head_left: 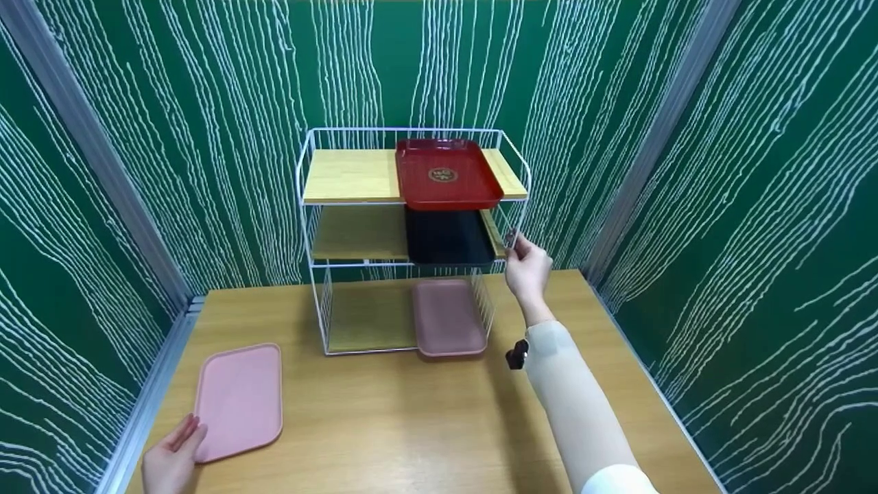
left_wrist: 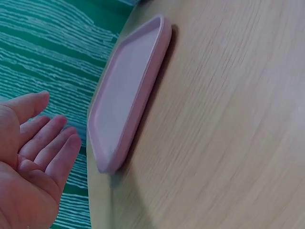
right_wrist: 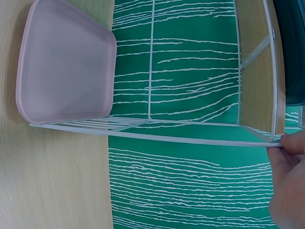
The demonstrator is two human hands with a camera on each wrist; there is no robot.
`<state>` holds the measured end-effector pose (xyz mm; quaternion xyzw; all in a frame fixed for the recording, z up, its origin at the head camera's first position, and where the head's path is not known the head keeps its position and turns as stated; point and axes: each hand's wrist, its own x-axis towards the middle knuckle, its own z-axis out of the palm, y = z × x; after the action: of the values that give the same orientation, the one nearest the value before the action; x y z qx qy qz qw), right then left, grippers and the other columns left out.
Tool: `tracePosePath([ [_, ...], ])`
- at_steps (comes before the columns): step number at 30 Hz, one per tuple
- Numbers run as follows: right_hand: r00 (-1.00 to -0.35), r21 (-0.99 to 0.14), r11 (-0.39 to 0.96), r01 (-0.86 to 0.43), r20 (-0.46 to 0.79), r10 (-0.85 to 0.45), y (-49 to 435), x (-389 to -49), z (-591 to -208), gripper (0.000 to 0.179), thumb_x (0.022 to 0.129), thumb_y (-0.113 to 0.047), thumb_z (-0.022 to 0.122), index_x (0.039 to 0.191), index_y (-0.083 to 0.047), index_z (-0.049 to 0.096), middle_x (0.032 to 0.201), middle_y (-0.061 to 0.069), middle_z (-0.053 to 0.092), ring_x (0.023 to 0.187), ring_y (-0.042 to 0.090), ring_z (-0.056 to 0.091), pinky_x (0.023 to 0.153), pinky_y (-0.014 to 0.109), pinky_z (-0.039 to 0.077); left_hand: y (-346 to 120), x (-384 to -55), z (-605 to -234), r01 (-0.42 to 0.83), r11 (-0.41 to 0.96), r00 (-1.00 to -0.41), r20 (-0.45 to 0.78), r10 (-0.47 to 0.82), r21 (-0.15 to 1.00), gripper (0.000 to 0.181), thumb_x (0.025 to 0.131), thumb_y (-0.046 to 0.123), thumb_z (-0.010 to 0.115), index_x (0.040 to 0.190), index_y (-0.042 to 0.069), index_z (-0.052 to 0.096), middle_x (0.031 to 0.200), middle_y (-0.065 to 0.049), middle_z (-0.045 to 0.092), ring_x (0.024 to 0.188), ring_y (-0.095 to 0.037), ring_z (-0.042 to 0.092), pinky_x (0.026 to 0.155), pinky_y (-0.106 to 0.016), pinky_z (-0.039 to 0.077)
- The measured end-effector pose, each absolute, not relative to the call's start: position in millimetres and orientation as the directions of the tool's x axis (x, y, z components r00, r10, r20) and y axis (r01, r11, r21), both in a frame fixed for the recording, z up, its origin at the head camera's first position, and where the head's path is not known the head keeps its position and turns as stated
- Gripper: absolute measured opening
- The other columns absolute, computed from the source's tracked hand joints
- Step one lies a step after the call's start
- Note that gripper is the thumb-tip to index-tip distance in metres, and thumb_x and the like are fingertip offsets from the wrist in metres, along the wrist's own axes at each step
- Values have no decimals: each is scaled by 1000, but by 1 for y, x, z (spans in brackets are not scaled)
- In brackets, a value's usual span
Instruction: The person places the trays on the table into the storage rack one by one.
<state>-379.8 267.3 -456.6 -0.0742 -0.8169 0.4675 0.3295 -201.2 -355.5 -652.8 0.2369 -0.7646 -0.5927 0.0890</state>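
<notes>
A white wire rack (head_left: 312,233) with three wooden shelves stands at the back of the table. My right hand (head_left: 529,266) pinches the rack's right front upright between thumb and fingers, at about the middle shelf's height; the right wrist view shows this hand (right_wrist: 289,174) on the thin white wire. At the front left, a pink tray (head_left: 240,401) lies on the table. My left hand (head_left: 171,456) is at its lower left corner. In the left wrist view, that hand (left_wrist: 35,162) has its palm turned up and fingers loosely bent, apart from the tray (left_wrist: 119,90), holding nothing.
On the rack's right side, a red tray (head_left: 449,175) sits on the top shelf, a black tray (head_left: 449,237) on the middle one and another pink tray (head_left: 449,318) at the bottom. Green walls with white lines (head_left: 754,206) enclose the wooden table (head_left: 384,425).
</notes>
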Motion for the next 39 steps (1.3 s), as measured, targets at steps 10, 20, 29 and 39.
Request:
tracePosePath([
  [10, -790, -831, 518, -202, 451, 416, 270, -380, -460, 37, 103, -2, 68, 139, -8, 71, 126, 13, 76, 116, 28, 73, 94, 42, 61, -372, -213, -683, -349, 133, -802, -222, -555, 928, 71, 97, 33, 81, 151, -3, 54, 144, -19, 55, 69, 27, 51, 70, -1, 46],
  [20, -800, -843, 477, -248, 456, 389, 270, -380, -463, 39, 103, 1, 67, 141, -5, 69, 127, 17, 75, 117, 31, 73, 94, 43, 61, -377, -213, -697, -408, 195, -810, -254, -529, 892, 71, 93, 19, 83, 155, 1, 51, 149, -16, 54, 123, -7, 60, 90, -12, 53],
  [29, -784, -837, 478, -267, 477, 398, 271, -381, -463, 42, 101, 4, 68, 142, -3, 67, 127, 18, 74, 120, 28, 72, 98, 42, 60, -374, -216, -693, -434, 150, -776, -284, -562, 888, 61, 96, 5, 76, 153, 3, 54, 146, -14, 56, 119, -5, 65, 95, -18, 55],
  [39, -786, -839, 472, -269, 475, 395, 271, -381, -462, 41, 101, 2, 68, 142, -4, 67, 128, 16, 74, 120, 31, 72, 97, 41, 60, -377, -216, -688, -435, 56, -746, -324, -581, 899, 62, 96, 7, 73, 153, -4, 51, 150, -22, 53, 77, 20, 56, 64, -3, 48],
])
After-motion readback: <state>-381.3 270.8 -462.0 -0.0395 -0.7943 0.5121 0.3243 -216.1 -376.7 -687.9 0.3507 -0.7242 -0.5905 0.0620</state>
